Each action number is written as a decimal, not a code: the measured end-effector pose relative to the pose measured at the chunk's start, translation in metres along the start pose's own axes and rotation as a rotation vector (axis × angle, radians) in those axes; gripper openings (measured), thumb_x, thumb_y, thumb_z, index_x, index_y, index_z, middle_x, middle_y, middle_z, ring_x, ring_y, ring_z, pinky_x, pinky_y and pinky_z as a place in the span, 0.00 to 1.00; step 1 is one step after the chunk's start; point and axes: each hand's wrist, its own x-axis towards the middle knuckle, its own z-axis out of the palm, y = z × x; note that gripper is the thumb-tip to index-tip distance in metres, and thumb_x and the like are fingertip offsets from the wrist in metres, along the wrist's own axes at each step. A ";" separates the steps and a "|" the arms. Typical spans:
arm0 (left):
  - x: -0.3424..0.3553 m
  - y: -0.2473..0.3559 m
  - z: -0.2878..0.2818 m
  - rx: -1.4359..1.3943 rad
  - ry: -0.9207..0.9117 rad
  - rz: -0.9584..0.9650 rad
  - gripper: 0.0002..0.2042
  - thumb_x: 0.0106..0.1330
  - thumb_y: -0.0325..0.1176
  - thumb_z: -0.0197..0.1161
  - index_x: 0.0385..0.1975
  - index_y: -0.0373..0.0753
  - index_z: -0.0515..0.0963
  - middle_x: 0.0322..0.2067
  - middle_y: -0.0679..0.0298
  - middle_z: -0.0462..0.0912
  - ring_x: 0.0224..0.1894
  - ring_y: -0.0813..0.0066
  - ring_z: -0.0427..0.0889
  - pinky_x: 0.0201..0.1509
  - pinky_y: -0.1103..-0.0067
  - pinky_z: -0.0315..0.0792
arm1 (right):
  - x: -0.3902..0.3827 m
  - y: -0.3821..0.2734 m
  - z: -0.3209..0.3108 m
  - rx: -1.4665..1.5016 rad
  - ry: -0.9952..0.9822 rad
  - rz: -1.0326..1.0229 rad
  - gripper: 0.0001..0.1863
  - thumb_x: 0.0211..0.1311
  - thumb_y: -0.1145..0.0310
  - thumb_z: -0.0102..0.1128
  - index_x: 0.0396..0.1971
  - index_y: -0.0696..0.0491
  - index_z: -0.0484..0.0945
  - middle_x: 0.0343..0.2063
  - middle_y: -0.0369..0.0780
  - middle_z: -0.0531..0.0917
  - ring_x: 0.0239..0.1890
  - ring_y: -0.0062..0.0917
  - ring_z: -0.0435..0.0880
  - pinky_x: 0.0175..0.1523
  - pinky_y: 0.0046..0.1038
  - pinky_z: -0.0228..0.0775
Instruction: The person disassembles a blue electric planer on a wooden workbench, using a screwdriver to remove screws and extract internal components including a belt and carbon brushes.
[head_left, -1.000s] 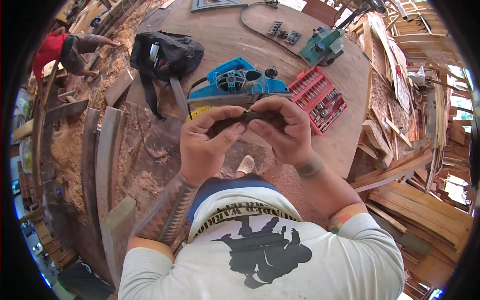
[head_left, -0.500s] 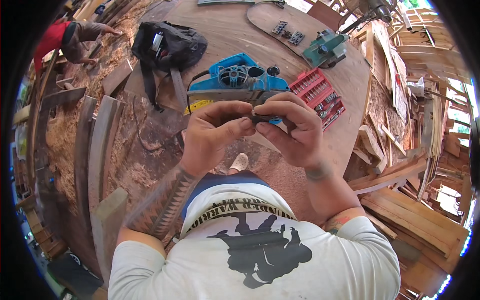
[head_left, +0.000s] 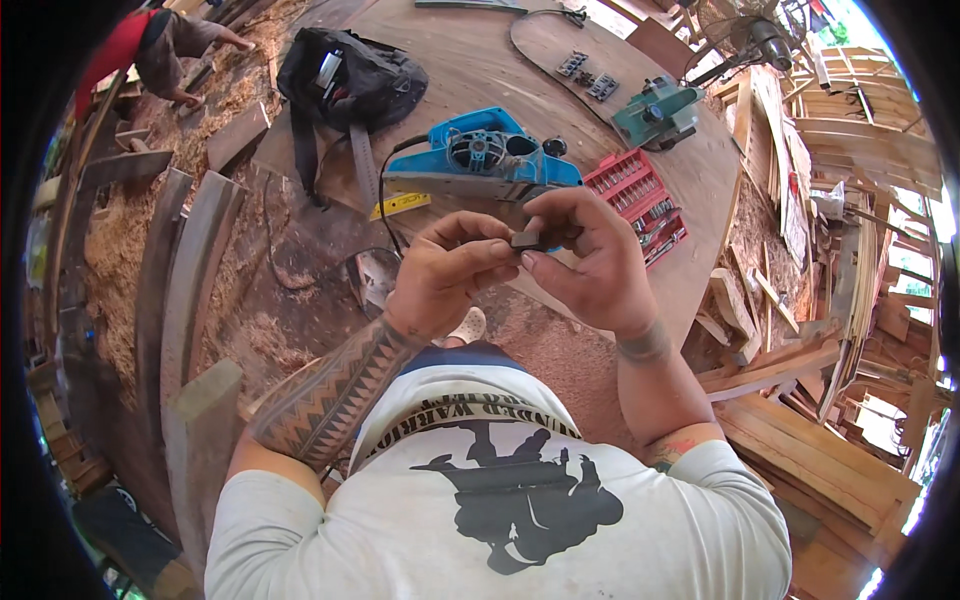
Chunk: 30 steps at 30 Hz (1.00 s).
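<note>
Over the near edge of the plywood table, my left hand [head_left: 448, 270] and my right hand [head_left: 592, 258] meet fingertip to fingertip. Between them is a small dark grey rectangular block [head_left: 524, 240]; its exact kind does not show. My left thumb and forefinger pinch its left end, while my right thumb and fingers close on its right side. Just beyond my hands a blue electric planer [head_left: 480, 178] lies on the table, its round vented motor part facing up. To its right sits an open red case [head_left: 628, 180] of sockets and bits.
A black bag [head_left: 392, 90], a steel ruler [head_left: 365, 170] and a yellow level [head_left: 402, 206] lie left of the planer. Farther right are a green power tool [head_left: 655, 115], small metal parts [head_left: 587, 77] and a fan [head_left: 765, 42]. Boards [head_left: 190, 290] stand left. A person in red bends far left.
My fingers have shifted on the small block, leaving more of it showing. The view has moved slightly, and the person at far left has changed position a little.
</note>
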 end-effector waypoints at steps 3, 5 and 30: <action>0.000 -0.004 -0.002 -0.040 -0.004 -0.038 0.12 0.75 0.25 0.68 0.55 0.31 0.82 0.48 0.56 0.89 0.51 0.68 0.91 0.60 0.71 0.88 | -0.001 0.000 0.001 0.020 0.097 -0.011 0.17 0.60 0.77 0.71 0.50 0.58 0.84 0.38 0.42 0.87 0.41 0.27 0.90 0.49 0.28 0.82; 0.002 -0.008 -0.003 -0.056 -0.014 -0.039 0.12 0.75 0.25 0.68 0.55 0.31 0.82 0.48 0.56 0.89 0.52 0.68 0.91 0.61 0.71 0.89 | 0.004 0.000 -0.004 -0.195 -0.009 -0.080 0.14 0.59 0.78 0.72 0.46 0.58 0.85 0.38 0.43 0.87 0.41 0.29 0.91 0.48 0.29 0.82; -0.006 -0.011 0.011 -0.228 -0.002 -0.091 0.10 0.76 0.21 0.63 0.53 0.36 0.83 0.45 0.55 0.90 0.48 0.67 0.93 0.54 0.73 0.92 | -0.016 0.027 -0.005 0.518 0.042 -0.018 0.17 0.64 0.87 0.70 0.50 0.61 0.76 0.48 0.43 0.86 0.50 0.25 0.90 0.58 0.28 0.84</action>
